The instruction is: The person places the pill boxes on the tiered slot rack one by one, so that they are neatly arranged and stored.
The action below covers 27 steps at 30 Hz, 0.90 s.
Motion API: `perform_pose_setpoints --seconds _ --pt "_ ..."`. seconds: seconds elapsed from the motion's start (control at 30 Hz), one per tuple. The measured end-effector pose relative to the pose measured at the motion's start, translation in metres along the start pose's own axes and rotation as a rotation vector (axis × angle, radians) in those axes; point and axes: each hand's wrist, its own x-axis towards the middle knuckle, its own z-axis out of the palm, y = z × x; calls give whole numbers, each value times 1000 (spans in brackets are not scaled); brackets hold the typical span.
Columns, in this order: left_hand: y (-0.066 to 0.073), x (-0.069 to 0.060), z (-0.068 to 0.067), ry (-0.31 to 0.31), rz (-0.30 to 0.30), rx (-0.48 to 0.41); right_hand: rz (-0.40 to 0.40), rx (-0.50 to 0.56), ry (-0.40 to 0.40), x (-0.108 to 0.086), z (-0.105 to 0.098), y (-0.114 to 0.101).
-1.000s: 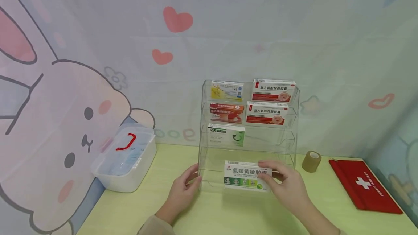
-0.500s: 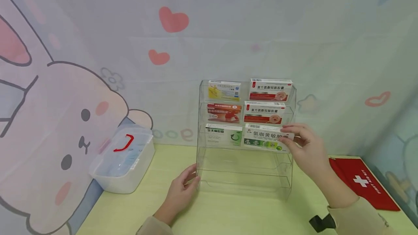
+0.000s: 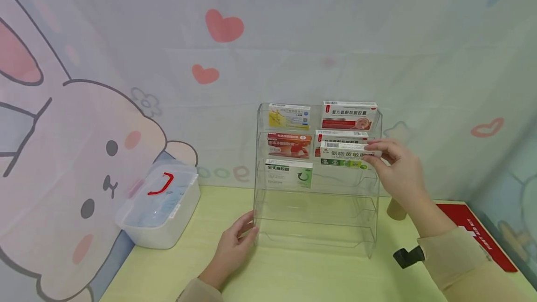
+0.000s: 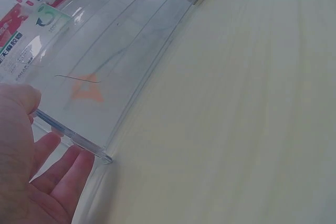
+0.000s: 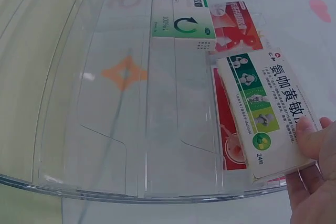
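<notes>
My right hand [image 3: 398, 169] pinches a white and green medicine box [image 5: 270, 111] by its right end, thumb in front and fingers behind. In the head view the box is held above the third tier of a clear acrylic display rack [image 3: 310, 209], partly covering a red and white medicine box [image 3: 341, 136] on the second tier. My left hand [image 3: 232, 246] holds the rack's left side low down. In the left wrist view, the thumb and fingers [image 4: 73, 177] lie on either side of its clear edge. Left of the held box, a green and white medicine box [image 3: 289, 174] stands on the third tier.
The upper tiers also bear a yellow and white box [image 3: 289, 116], an orange-red box [image 3: 289, 146] and another red and white box [image 3: 349, 115]. Left stands a lidded white container [image 3: 159, 209]. Right are a brown tape roll [image 3: 395, 209] and a red first aid pouch [image 3: 495, 239].
My right hand lifted the white and green box from in front of the lower tiers to the third tier, then higher, over the second-tier box. The left hand stayed at the rack's side.
</notes>
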Motion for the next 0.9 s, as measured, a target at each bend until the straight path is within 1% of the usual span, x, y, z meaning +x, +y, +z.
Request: perform_pose_setpoints --seconds 0.23,0.47,0.57,0.7,0.9 --pt "1 0 0 -6 -8 -11 17 17 -30 2 2 7" --pt "1 -1 1 -10 -15 -7 82 26 -61 1 2 11" --pt "1 -1 1 -11 -16 -14 93 33 -68 0 2 15" --pt "2 -1 1 -7 -11 -19 83 4 -98 -1 1 16" --pt "2 -1 0 -6 -12 -20 31 -52 -159 -4 3 12"
